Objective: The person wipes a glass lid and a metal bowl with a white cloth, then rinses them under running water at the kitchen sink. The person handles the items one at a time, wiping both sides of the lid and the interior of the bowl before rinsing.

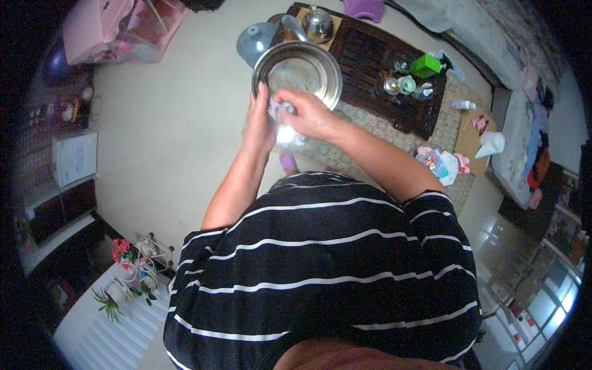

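Note:
A round stainless steel basin (pixel 335 69) is tilted in front of me, partly over the corner of a dark wooden table (pixel 358 51). My left hand (pixel 260 118) grips the basin's near left rim, thumb up along the inside. A crumpled whitish cloth (pixel 280 108) is bunched in my right hand (pixel 307 113), pressed against the rim just beside my left hand. Past the basin lie a grey-blue pot lid (pixel 256 41) with a knob and a round steel pot or kettle (pixel 317 24) on a light board. The fingers of my left hand under the rim are hidden.
On the table's right part stand a green tissue box (pixel 425 66), a small steel bowl (pixel 391 86) and a light green cup (pixel 406 84). A patterned rug (pixel 370 120) lies below. To the right are a toy pile (pixel 432 162), a paper roll (pixel 491 142) and a sofa (pixel 513 134).

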A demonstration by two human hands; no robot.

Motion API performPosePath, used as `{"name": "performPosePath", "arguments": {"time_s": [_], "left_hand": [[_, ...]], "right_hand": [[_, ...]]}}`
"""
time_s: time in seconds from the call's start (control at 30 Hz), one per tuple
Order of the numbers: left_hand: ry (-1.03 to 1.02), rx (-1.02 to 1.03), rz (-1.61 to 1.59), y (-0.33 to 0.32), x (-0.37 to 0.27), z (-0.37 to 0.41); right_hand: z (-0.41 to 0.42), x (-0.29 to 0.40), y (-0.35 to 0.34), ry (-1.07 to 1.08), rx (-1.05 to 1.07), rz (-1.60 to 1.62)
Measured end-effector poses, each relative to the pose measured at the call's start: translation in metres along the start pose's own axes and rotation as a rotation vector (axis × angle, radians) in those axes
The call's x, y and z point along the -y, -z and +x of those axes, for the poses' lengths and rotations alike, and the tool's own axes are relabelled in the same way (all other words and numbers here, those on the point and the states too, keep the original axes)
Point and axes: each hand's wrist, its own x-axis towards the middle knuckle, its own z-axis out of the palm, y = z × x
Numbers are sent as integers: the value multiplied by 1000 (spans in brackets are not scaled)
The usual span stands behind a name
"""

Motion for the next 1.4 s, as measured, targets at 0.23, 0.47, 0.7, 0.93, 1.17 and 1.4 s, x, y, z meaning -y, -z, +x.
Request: {"name": "performPosePath", "arguments": {"time_s": [0.23, 0.47, 0.7, 0.93, 1.17, 1.4], "left_hand": [[105, -72, 173, -11, -10, -14], [280, -88, 207, -3, 1, -16], [210, -155, 279, -2, -4, -23], [243, -103, 70, 16, 18, -15], [250, -278, -37, 60, 18, -18], [303, -425, -215, 71, 46, -32]], "right_hand": [[7, -8, 63, 11, 446, -761], [1, -33, 3, -29, 354, -315], [5, -29, 27, -95, 210, -783], [-21, -45, 4, -248, 242, -381], [-52, -160, 88, -536, -537, 68], [-129, -319, -11, -922, 53, -453]]}}
